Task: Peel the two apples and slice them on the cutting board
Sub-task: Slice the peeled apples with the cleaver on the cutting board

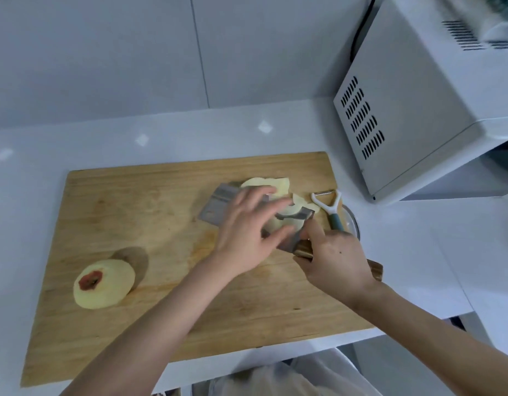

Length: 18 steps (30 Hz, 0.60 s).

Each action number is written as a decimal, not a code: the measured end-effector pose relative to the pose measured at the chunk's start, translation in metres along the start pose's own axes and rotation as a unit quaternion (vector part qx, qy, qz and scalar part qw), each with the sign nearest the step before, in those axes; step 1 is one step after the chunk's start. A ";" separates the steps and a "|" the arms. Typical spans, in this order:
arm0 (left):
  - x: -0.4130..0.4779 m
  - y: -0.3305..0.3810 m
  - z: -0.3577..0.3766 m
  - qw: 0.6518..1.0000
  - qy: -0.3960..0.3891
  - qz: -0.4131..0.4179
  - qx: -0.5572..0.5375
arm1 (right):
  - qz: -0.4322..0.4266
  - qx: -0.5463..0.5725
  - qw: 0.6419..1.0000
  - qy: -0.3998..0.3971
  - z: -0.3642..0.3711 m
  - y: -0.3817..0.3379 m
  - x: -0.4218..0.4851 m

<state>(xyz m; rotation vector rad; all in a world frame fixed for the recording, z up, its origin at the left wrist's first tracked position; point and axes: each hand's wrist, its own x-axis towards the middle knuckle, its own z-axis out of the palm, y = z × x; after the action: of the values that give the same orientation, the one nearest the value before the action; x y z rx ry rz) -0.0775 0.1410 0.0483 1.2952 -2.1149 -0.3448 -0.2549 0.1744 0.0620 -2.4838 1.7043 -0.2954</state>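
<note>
Left hand (pixel 247 227): I see it over the board's 2 o'clock area, fingers stretched out and spread, lying across the knife blade and the slices. The thumb sits against the blade's near edge. It is blurred, so I cannot tell how firmly it presses.
Right hand (pixel 338 258): wrapped tight round the knife's wooden handle, at 3 o'clock of the board, with the index finger reaching toward the blade's heel.
Knife (pixel 218 207): a broad cleaver, its blade tipped close to flat. The blade's far end points to 10 o'clock, and the handle end points to 4 o'clock, sticking out past the hand over the board's right edge.
Slices (pixel 278 185): pale peeled pieces heaped at the board's 2 o'clock. Some lie on the blade under the left fingers, others on the wood just beyond the blade, at 12 o'clock of that hand.
Apple (pixel 104 284): whole and peeled, with a red patch of skin round the stem. It sits on the board at 8 o'clock, well apart from both hands.
Board (pixel 161 218): wooden, on the white counter (pixel 33 172), long side toward me.
Peeler (pixel 329 207): white head, teal handle, at the board's right edge, 3 o'clock of the slices, lying over a bowl's rim.
Bowl (pixel 352 221): mostly hidden behind the right hand; I cannot make out its contents.
Microwave (pixel 404 110): white, at 1 o'clock in my view, near the board's far right corner.
</note>
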 end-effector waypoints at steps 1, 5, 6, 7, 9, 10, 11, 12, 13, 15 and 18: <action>0.006 0.001 0.007 0.995 -0.094 0.024 0.006 | -0.011 -0.005 1.000 -0.005 -0.002 0.002 -0.001; 0.010 -0.015 0.028 0.965 -0.252 0.073 0.007 | -0.058 -0.041 0.997 -0.016 -0.009 0.013 -0.004; 0.009 -0.019 0.031 0.963 -0.250 0.100 0.007 | -0.069 -0.044 0.996 -0.021 -0.010 0.015 -0.006; 0.008 -0.023 0.034 0.963 -0.244 0.116 0.003 | -0.078 -0.046 0.996 -0.025 -0.009 0.017 -0.006; 0.006 -0.030 0.037 0.968 -0.237 0.079 -0.025 | -0.085 -0.045 0.995 -0.037 -0.008 0.019 -0.007; 0.005 -0.034 0.037 0.971 -0.234 0.038 -0.041 | -0.084 -0.042 0.995 -0.042 -0.008 0.020 -0.008; 0.005 -0.039 0.038 0.972 -0.230 0.001 -0.054 | -0.081 -0.039 0.995 -0.047 -0.008 0.021 -0.008; 0.006 -0.043 0.039 0.973 -0.224 -0.020 -0.057 | -0.079 -0.038 0.995 -0.048 -0.009 0.022 -0.009; 0.009 -0.047 0.039 0.973 -0.221 -0.027 -0.054 | -0.078 -0.038 0.995 -0.047 -0.011 0.025 -0.009; 0.014 -0.055 0.040 0.972 -0.227 -0.033 -0.049 | -0.075 -0.040 0.995 -0.049 -0.017 0.032 -0.011; 0.020 -0.068 0.040 0.972 -0.222 -0.053 -0.058 | -0.059 -0.023 0.997 -0.052 -0.030 0.048 -0.014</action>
<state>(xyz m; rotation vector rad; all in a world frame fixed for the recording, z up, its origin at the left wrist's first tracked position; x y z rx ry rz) -0.0612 0.0867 -0.0096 1.3585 -2.3456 -0.8607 -0.3106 0.1707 0.0796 -2.5872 1.5463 -0.1351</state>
